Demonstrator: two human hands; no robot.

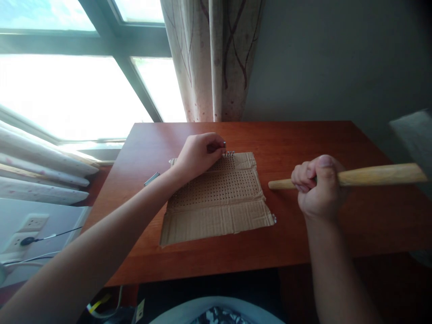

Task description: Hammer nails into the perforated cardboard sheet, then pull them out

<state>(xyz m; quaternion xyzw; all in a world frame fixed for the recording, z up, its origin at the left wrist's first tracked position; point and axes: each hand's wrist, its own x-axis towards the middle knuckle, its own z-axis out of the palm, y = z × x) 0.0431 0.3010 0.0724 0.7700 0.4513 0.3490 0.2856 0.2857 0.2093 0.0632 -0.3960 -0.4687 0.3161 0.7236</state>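
Observation:
Between the thumb and fingertips of my left hand [199, 153] a small metal nail [224, 145] stands upright at the far edge of a brown cardboard sheet [216, 218]. Just right of it, several nails [230, 154] stick up in a short row. Many small holes in rows cover the cardboard's middle. My right hand [319, 184] is closed in a fist around the wooden handle [378, 174] of what looks like a hammer, held right of the cardboard. Its head end is blurred and partly cut off at the right edge. A few loose nails [151, 179] lie left of the cardboard.
Everything rests on a reddish-brown wooden table [297, 139]. A bright window [67, 94] and curtains [216, 58] stand behind and to the left. Wall sockets [25, 234] with a plugged-in cable are at lower left.

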